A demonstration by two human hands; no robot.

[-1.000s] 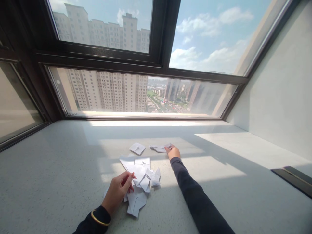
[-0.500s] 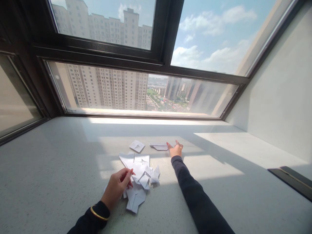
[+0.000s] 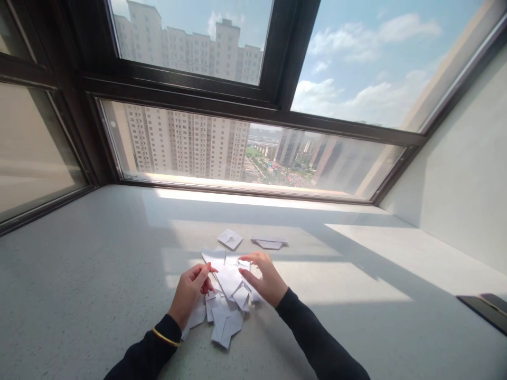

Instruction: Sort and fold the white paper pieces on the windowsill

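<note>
A person's two bare hands meet over a loose heap of white folded-paper pieces [image 3: 228,278] on a pale speckled stone windowsill [image 3: 119,258], high above a city of beige tower blocks [image 3: 190,142]. The right hand [image 3: 266,277], in a dark sleeve [image 3: 320,338], has come back from the far side of the sill, where half a second earlier it was beside a long, narrow, boat-shaped white paper fold [image 3: 269,242]. That fold now lies free, beyond the heap to the right, apart from a flat, square white paper fold [image 3: 230,239] to its left. The change leaves both pieces untouched and brings the two hands to the same pile, where the work appears to be centred.

The right hand is spread, thumb and fingers apart, over the heap's right side, with nothing visible in its grasp. The left hand [image 3: 192,290], above a thin gold-coloured bangle [image 3: 165,339], is curled at the heap's left side, thumb close to forefinger; whether it grips any paper cannot be told. A flat black object [image 3: 485,314] sits at far right, well apart.
</note>
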